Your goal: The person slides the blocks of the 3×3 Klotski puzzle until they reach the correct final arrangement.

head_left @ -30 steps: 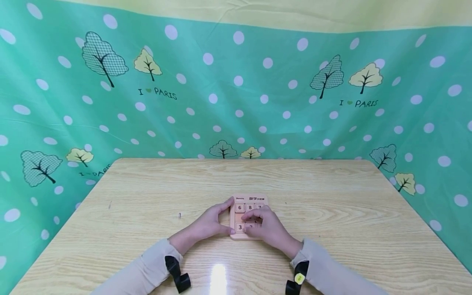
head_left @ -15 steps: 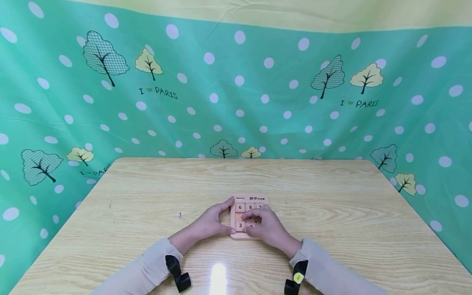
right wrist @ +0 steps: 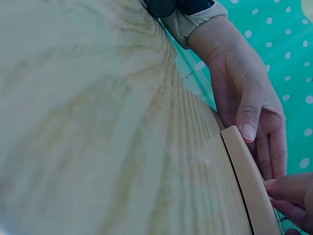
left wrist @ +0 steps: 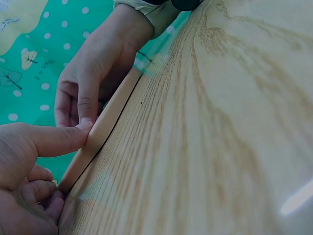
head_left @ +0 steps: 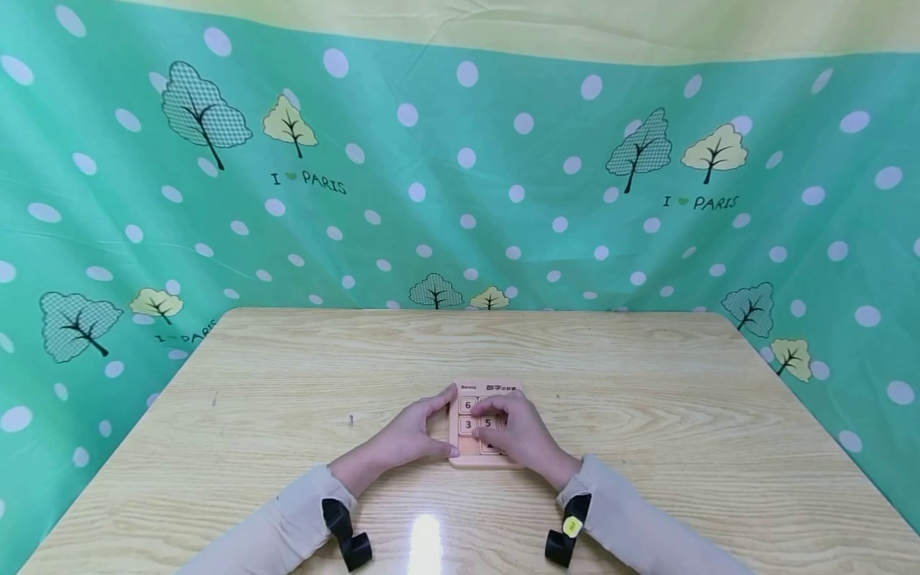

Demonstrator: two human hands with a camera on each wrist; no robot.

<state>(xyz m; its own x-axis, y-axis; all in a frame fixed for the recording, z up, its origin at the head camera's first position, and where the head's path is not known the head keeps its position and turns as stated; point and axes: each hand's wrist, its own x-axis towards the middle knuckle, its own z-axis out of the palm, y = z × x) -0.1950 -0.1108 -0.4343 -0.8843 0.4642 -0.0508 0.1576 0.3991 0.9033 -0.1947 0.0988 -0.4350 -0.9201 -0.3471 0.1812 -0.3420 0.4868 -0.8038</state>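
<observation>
- Fingers of the left hand [head_left: 410, 435] are set against the left side of a pale-pink number board [head_left: 483, 461], which is gripped by them: forefinger at its 10 o'clock corner, thumb at its 8 o'clock corner.
- Beyond that wrist, at the board's 8 o'clock, a black wrist device [head_left: 352, 546] is strapped over the left sleeve [head_left: 266, 519].
- The board is laid flat on a wood-grain table [head_left: 323, 359], backed at 12 o'clock by a green dotted curtain [head_left: 496, 104].
- In its left column, tile 6 [head_left: 466, 405] is seen at 10 o'clock, tile 3 [head_left: 467, 425] at 9 and a bare slot [head_left: 467, 446] at 8.
- Tile 5 [head_left: 488, 423] is seated at the board's middle.
- The board's 3 o'clock side is largely covered by the right hand [head_left: 529, 435]; its forefinger and thumb are bent, their tips placed at tile 3's upper and lower edges. Whether it is pinched cannot be told.
- At 4 o'clock, the right sleeve [head_left: 640, 511] is seen, a yellow sticker [head_left: 572, 526] being borne on its strap.
</observation>
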